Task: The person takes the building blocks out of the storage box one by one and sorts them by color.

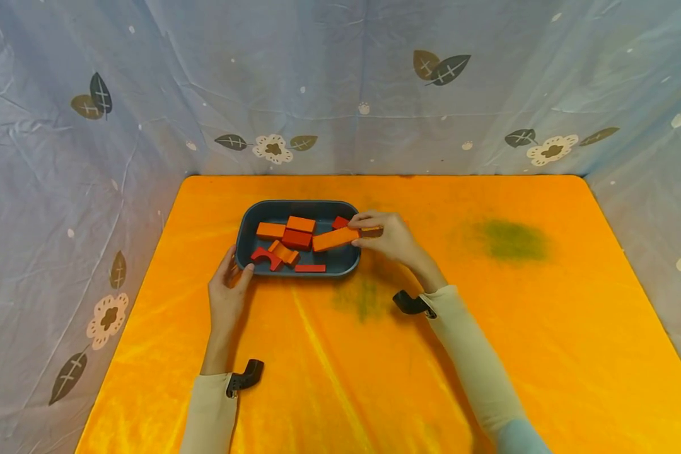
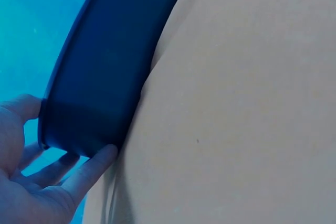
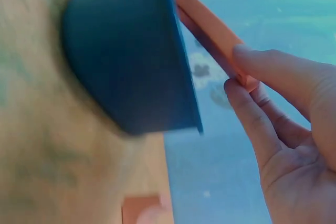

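A dark blue oval-cornered tray (image 1: 349, 268) holds several orange and red toy blocks, among them a red arch block (image 1: 267, 257), a dark red block (image 1: 297, 239) and a thin red strip (image 1: 309, 268). My left hand (image 1: 227, 287) grips the tray's left end, thumb at the rim and fingers spread along the outer wall, as the left wrist view shows. Between thumb and fingers, my right hand (image 1: 388, 236) pinches one end of a long orange block (image 1: 335, 239). That block slants over the tray's right end; its far end reaches past the rim.
An orange-yellow cloth (image 1: 329, 353) covers the table, with a dark greenish patch (image 1: 513, 239) to the right. Pale patterned curtains (image 1: 363, 82) hang behind and at both sides. In the right wrist view an orange-brown piece (image 3: 140, 209) shows below the tray.
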A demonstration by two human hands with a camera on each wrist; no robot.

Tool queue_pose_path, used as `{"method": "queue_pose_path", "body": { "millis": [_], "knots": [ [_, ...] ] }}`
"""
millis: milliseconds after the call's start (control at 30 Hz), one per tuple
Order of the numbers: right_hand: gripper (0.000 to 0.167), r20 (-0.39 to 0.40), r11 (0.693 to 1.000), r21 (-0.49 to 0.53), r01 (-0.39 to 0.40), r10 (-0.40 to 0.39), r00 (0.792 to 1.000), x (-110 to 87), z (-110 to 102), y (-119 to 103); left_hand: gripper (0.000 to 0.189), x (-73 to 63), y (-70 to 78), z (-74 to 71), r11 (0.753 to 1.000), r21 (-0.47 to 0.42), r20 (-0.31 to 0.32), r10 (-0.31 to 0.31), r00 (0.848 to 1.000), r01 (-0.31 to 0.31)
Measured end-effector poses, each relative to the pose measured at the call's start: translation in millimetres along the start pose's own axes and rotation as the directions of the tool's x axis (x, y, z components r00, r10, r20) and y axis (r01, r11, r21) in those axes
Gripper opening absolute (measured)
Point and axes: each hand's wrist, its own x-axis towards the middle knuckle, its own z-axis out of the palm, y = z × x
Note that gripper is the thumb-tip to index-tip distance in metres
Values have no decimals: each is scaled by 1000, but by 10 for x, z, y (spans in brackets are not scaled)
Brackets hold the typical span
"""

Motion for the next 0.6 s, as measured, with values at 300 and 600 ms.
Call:
{"method": "queue_pose_path", "body": {
  "millis": [300,600],
  "knots": [
    [37,-131,959,253,-128,165,978,-338,-473,272,56,2,-12,7,1000,6,-2,-14,1000,14],
    [35,-343,941,313,-126,236,909,-765,-935,536,57,-45,219,6,999,22,13,-40,999,39]
  ]
}}
